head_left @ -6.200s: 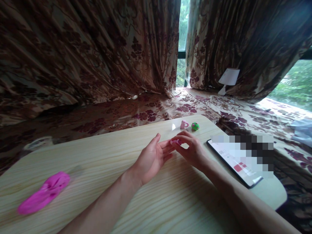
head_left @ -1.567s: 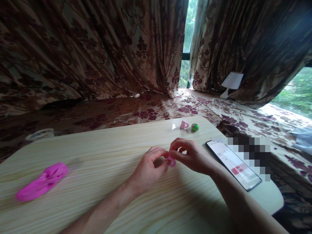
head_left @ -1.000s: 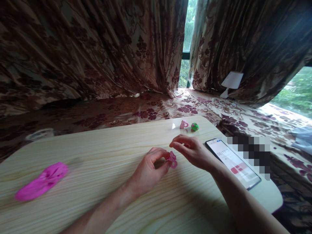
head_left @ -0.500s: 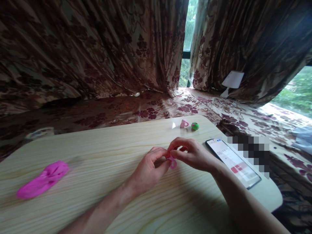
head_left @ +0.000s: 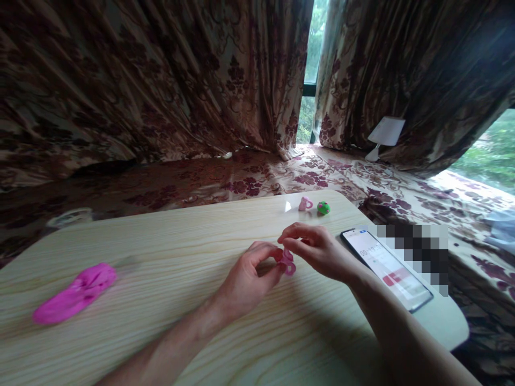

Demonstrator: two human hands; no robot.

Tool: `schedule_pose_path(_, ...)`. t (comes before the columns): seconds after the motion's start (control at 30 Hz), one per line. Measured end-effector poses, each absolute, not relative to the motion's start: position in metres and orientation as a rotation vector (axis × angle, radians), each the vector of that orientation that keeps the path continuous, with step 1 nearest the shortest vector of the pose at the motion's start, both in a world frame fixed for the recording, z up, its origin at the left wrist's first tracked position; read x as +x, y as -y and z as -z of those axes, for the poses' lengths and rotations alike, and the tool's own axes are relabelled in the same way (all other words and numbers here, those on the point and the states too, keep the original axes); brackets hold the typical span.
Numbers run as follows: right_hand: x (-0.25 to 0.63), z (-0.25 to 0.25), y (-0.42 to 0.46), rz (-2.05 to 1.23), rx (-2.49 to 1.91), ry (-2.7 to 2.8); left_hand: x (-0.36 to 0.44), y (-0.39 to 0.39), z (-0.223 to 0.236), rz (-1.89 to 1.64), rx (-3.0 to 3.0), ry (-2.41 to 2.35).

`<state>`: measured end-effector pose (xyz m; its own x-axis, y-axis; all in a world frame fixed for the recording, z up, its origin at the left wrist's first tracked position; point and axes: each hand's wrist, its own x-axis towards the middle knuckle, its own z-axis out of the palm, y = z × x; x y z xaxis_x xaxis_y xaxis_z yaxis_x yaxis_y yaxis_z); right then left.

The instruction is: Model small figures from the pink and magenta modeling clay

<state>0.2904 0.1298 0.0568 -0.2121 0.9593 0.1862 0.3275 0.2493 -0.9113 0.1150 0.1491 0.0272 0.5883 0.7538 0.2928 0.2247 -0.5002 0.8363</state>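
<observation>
L hand [head_left: 247, 276] has thumb & fingers clamped on a small pink clay-like piece w/ a ring-shaped loop [head_left: 288, 262]; piece is held above the pale wood-grain desk [head_left: 161, 262], loop hanging twd the near side. R hand [head_left: 317, 247] is just beside it, thumb & index tips close tog. at the top of the piece; can't tell if they touch it or grip anything. Beyond, nr the desk's far R corner: a light-pink cup-shaped figure w/ a looped handle [head_left: 303, 204], and next to it a green rounded lump w/ pink spots [head_left: 323, 208]. Black-edged smartphone, screen lit [head_left: 388, 271], lies R of the R hand. Creased, elongated magenta lump [head_left: 74, 295] lies well apart, on the L side.
</observation>
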Motion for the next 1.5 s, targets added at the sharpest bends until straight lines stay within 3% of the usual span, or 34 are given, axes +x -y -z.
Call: schedule_pose_path(1.5, 0.289, -0.046, -0.129, -0.799, -1.401, 1.849, 0.111, -0.156, -0.023, -1.033, 2.085, -1.027)
